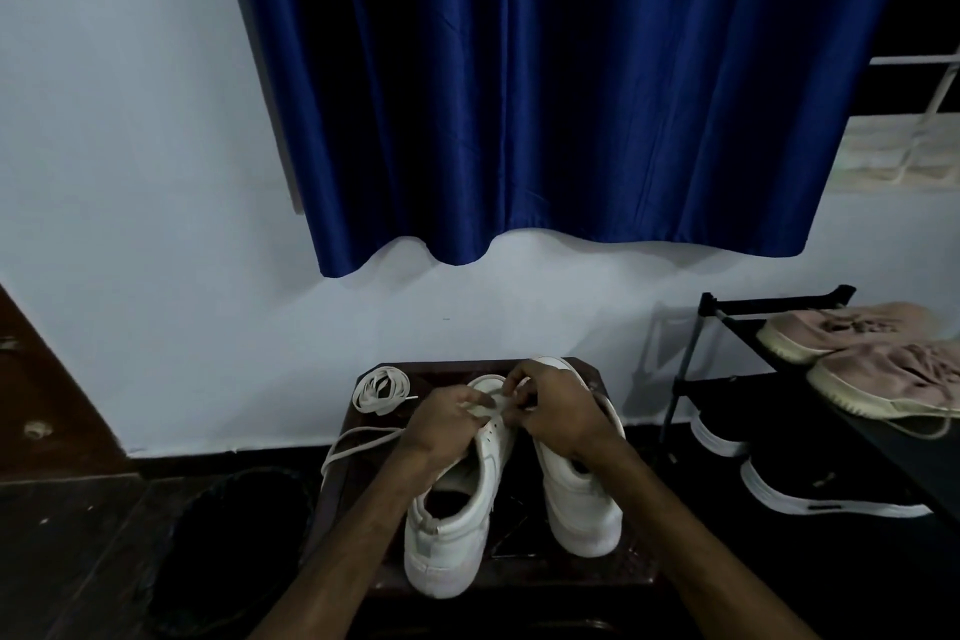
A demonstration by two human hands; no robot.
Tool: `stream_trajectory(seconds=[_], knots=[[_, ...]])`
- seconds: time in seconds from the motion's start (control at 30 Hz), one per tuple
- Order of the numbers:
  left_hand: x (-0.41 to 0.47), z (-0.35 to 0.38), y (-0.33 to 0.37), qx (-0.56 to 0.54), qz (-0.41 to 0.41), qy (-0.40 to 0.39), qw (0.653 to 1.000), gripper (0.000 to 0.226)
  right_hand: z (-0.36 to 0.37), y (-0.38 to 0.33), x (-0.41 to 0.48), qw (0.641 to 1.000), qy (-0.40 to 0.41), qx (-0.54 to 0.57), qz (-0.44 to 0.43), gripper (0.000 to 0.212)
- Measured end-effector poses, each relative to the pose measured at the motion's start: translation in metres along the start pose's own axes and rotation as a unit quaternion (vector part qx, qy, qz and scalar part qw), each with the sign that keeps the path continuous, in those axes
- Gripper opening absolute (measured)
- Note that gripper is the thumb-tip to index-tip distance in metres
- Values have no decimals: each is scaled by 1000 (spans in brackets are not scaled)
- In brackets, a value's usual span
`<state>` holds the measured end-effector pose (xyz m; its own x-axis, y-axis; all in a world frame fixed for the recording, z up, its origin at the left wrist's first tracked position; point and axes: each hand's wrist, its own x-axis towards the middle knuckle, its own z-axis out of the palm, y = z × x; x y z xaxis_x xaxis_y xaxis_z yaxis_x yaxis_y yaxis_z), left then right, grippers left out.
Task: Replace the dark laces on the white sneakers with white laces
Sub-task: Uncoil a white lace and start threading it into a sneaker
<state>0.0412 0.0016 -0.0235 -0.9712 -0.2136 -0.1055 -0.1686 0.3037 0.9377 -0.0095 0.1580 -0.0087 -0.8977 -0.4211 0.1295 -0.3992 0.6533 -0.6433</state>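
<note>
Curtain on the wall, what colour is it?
The curtain is plain deep blue, shown in the head view.

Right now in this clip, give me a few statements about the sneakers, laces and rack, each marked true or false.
1. Both the left hand and the right hand are at the front of the left sneaker. True.
2. A coiled white lace lies at the table's back left corner. True.
3. The right sneaker lies on its side on the floor. False: it stands upright on the table beside the left sneaker.
4. The pink shoes sit on the rack's lower shelf. False: they are on top; the black shoes are below.
5. The curtain is red. False: it is blue.
</note>
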Motion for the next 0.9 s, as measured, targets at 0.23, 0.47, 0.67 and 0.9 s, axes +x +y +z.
stream_trajectory(seconds=[0.23,0.47,0.67,0.9], knots=[[10,-2,7,217,77,5,973,21,1,7,2,999,-13,40,-5,33],[3,-18,10,69,-11,31,997,21,5,6,4,999,20,2,-48,23],[-8,-22,13,-109,-99,14,989,21,-1,-13,5,994,9,-78,-77,14],[-6,-22,8,-25,-70,14,997,18,1,-32,20,994,-70,-82,-37,15]])
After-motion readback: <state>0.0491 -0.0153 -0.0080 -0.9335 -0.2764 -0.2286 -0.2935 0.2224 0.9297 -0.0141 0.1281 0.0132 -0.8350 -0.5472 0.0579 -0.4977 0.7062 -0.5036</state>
